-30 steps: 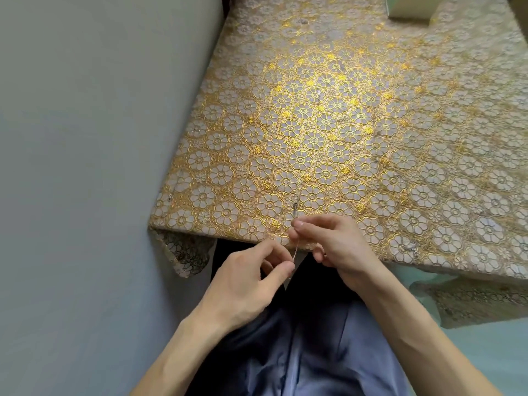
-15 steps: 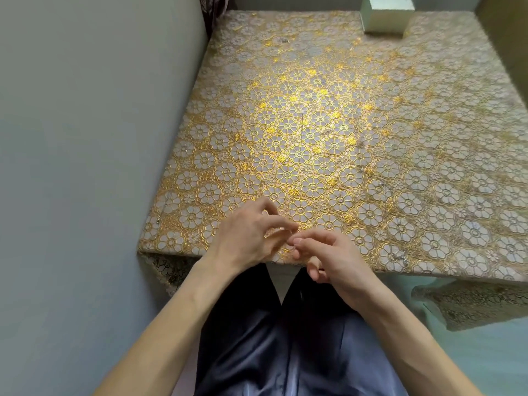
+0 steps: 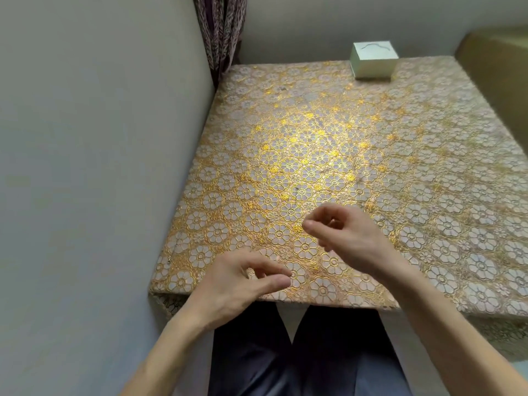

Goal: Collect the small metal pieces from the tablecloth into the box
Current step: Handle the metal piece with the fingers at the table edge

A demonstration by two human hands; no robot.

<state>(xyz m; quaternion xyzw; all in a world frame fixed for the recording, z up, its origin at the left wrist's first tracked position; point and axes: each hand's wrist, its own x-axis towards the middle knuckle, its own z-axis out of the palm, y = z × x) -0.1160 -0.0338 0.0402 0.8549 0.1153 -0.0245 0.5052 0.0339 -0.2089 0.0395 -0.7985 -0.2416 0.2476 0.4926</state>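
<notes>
Metal pieces (image 3: 283,88) barely show against the busy tablecloth (image 3: 428,167), so one dropped on the way to the box (image 3: 373,62) at the far edge could vanish. The only likely one lies near the far left corner, well apart from both hands. The right hand (image 3: 348,235) curls, contents hidden; the left hand (image 3: 234,284) hangs relaxed.

The tablecloth (image 3: 371,167) is a lace-like cloth with raised flower outlines in gold thread. It looks textured. Its middle gleams glossy yellow under the light, and its edges lie duller. The box (image 3: 374,60) at the far side is pale, smooth and matt, like card. The wall (image 3: 85,167) is a smooth, matt painted surface. The curtain (image 3: 223,30) in the corner is patterned cloth hanging in soft folds. The trousers (image 3: 328,361) are dark, smooth cloth with a faint sheen. The brown block (image 3: 500,67) at the right looks matt.
</notes>
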